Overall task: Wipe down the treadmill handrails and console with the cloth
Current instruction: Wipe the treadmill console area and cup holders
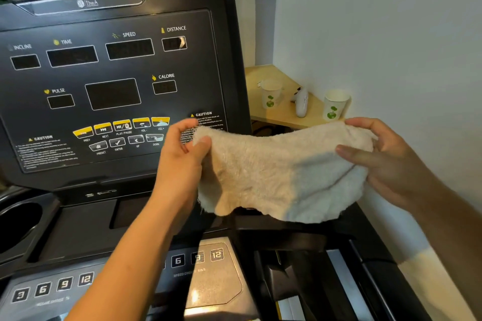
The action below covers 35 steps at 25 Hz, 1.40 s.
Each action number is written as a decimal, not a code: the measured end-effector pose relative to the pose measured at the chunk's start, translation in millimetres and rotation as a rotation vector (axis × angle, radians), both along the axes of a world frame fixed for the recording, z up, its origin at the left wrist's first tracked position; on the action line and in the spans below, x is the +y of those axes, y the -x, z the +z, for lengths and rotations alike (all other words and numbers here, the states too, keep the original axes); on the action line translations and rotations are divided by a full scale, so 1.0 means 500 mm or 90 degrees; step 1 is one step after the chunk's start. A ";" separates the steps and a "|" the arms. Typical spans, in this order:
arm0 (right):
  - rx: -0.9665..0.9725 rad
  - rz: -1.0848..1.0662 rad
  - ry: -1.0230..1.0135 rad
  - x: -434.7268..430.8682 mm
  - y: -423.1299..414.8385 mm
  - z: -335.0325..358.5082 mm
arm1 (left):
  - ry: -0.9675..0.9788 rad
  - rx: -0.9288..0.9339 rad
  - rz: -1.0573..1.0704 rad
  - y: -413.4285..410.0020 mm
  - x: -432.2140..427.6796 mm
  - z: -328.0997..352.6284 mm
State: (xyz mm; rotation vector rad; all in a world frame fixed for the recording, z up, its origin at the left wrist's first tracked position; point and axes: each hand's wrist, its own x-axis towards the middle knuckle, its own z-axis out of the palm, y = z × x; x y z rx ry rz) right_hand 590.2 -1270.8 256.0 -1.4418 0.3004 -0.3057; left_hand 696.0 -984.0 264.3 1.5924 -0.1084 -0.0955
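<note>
The left grip and right grip are each pinching an end of the cloth, stretching it out in midair before the console, probably readying a broad wiping face.

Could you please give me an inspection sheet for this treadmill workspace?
Surface: console, displays dark.
Job's things: cloth stretched between both hands.
Clutter: two paper cups and a white controller on the shelf.
Hands: left hand and right hand each grip a cloth edge.
Cables: perhaps a dark cord under the shelf; unclear.
Surroundings: pale wall at right.
</note>
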 end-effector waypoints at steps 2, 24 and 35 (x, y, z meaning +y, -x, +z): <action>0.077 0.092 0.244 -0.031 0.005 0.003 | -0.127 -0.072 -0.043 -0.004 0.012 0.009; 0.033 -0.002 0.306 0.104 0.029 -0.010 | 0.126 0.275 -0.152 0.100 -0.166 -0.036; 0.264 0.067 0.679 -0.028 -0.017 -0.113 | -0.762 -0.279 -0.516 0.077 -0.161 -0.141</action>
